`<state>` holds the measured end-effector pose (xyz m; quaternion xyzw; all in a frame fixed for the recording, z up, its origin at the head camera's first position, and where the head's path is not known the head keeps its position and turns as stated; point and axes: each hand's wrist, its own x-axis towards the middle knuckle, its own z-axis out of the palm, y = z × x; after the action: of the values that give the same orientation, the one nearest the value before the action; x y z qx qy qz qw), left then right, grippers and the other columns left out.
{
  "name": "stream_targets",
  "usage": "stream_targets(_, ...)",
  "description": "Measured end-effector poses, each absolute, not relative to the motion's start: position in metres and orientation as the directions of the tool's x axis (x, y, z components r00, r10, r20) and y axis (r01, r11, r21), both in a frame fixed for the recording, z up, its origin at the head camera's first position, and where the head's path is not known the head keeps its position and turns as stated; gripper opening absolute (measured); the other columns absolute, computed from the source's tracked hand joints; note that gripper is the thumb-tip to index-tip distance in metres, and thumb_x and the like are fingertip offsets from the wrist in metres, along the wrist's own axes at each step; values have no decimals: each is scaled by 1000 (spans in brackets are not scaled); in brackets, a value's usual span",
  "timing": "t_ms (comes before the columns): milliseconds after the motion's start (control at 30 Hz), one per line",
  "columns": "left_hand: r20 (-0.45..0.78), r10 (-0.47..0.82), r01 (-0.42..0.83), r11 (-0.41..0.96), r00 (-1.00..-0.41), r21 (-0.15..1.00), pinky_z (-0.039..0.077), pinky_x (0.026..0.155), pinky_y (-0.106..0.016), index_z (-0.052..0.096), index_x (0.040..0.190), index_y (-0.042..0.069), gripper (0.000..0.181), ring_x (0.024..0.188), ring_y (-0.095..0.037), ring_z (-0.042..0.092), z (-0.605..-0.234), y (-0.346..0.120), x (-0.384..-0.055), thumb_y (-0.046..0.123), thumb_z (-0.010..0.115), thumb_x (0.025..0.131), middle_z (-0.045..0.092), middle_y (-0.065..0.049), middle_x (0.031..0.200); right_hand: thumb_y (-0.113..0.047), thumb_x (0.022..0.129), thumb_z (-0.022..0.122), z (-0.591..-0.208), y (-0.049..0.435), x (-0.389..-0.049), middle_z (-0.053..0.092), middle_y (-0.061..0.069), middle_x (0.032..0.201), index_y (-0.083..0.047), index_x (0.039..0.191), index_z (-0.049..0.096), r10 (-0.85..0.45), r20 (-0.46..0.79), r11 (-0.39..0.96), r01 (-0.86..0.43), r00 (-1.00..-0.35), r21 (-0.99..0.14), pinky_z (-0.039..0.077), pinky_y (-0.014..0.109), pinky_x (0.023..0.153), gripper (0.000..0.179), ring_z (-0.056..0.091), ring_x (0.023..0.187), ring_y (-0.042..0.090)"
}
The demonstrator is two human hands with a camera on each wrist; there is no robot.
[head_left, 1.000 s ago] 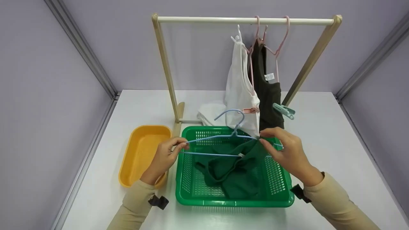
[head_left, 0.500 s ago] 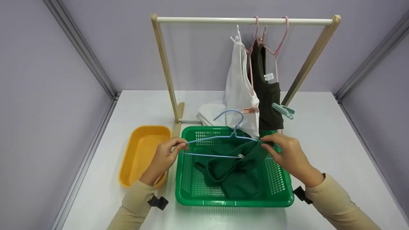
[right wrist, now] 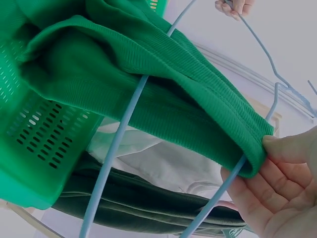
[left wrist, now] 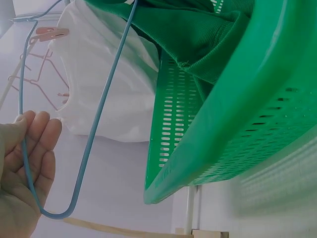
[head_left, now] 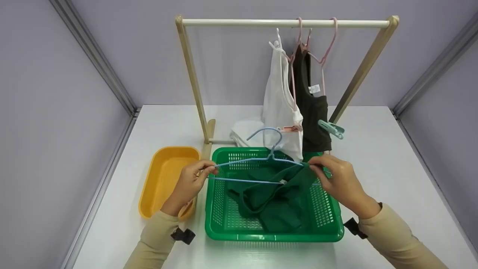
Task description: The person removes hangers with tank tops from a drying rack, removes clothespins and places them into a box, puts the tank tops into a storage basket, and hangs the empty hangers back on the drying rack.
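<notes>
A blue clothes hanger (head_left: 242,161) is held level over the green basket (head_left: 274,237), hook upward. My left hand (head_left: 191,180) grips its left end, thumb and fingers around the wire, as the left wrist view also shows. On the other side, my right hand (head_left: 341,183) pinches the shoulder strap (right wrist: 252,148) of a green tank top (head_left: 280,209) between thumb and fingers. In the right wrist view the hanger's right arm passes through that strap. The rest of the top droops crumpled into the basket, its label showing near the hanger's lower bar.
Behind the basket stands a clothes rack (head_left: 239,22) with a white top (head_left: 278,93) and a dark top (head_left: 315,112) on pink hangers. A pink clip (head_left: 291,129) and a mint clip (head_left: 331,129) are on them. Left of the basket lies a yellow tray (head_left: 145,194).
My right hand has shifted slightly right and down with the strap, further along the hanger's arm. The hanger and left hand have moved a little left.
</notes>
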<state>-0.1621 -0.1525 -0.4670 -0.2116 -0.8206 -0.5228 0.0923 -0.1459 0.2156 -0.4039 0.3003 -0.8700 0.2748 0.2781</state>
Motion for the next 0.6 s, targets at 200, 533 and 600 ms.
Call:
stream_targets(200,398,232,459,362,-887,811,55,82,-18,68,97,3,13,84,-15,67,-465,-157,-162,9,57,95,72,-9,86,13,72,74,-405,219,-145,69,8,80,0,89,67,-365,664,673,-678,-653,-297,41,-5,85,22,66,71,16)
stream_targets(533,398,201,445,343,-895,827,54,83,-16,68,96,3,13,86,-25,66,-462,-164,-160,6,55,96,70,-16,86,15,72,73,-409,228,-138,70,9,81,3,90,67,-331,658,674,-658,-676,-337,39,-6,85,22,67,71,19)
stream_targets(600,403,196,447,341,-894,827,54,82,-16,68,95,3,13,85,-23,66,-462,-165,-160,5,55,96,71,-14,86,16,72,73,-409,231,-137,70,10,82,3,91,67,-321,660,677,-652,-679,-341,40,-6,84,23,67,71,19)
